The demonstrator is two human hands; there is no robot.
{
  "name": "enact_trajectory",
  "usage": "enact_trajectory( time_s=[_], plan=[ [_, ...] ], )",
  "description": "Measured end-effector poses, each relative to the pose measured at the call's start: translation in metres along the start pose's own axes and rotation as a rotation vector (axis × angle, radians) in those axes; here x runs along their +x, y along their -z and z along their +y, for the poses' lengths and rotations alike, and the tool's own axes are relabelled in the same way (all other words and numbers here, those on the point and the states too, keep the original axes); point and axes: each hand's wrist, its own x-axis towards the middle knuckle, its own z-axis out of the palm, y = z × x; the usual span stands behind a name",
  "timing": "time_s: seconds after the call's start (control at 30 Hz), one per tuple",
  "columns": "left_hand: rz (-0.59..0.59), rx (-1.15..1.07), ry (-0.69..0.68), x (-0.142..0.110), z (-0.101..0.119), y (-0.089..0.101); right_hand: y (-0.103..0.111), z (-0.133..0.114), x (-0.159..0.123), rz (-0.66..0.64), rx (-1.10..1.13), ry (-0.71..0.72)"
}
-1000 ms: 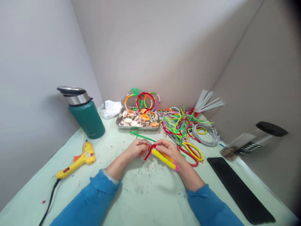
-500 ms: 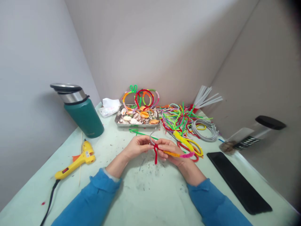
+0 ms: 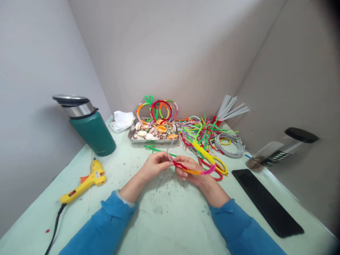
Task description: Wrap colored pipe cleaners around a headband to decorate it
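Observation:
Between my two hands is a curved grey wire (image 3: 169,150) partly wrapped in pipe cleaner. A red pipe cleaner (image 3: 180,165) sits where the fingers meet; beyond it the wrap runs orange, pink and yellow (image 3: 201,150) in an arc past my right hand. My left hand (image 3: 155,164) is closed, pinching the wire beside the red end between thumb and fingers. My right hand (image 3: 189,170) is closed around the wrapped part, its fingertips at the red pipe cleaner.
A metal tray of seashells (image 3: 153,141) stands at the back, with wrapped rings (image 3: 161,101) above it. Loose pipe cleaners (image 3: 198,129) and a grey wire coil (image 3: 243,150) lie right. A yellow glue gun (image 3: 83,185), green bottle (image 3: 92,132) and black slab (image 3: 265,202) flank my arms.
The red pipe cleaner's loose end, which hung down between my hands, now lies to the right along the orange part. The wrapped arc has tilted up, showing more yellow.

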Motion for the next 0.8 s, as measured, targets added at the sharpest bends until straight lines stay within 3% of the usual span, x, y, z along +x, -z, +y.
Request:
enact_trajectory(
  time_s=[0.2,0.33,0.53,0.8],
  plan=[
    [0.064,0.281,-0.122,-0.001,-0.001,-0.001,0.000,0.001,0.001,0.042,0.023,-0.014],
    [0.091,0.349,-0.148,-0.001,-0.002,-0.001,-0.004,-0.001,0.001,0.075,-0.007,-0.011],
    [0.122,0.241,-0.116,0.000,-0.011,-0.002,-0.009,-0.001,0.001,0.098,-0.040,-0.005],
    [0.160,-0.062,0.075,0.003,-0.004,-0.008,-0.007,0.006,0.006,0.199,-0.155,0.032]
  ],
)
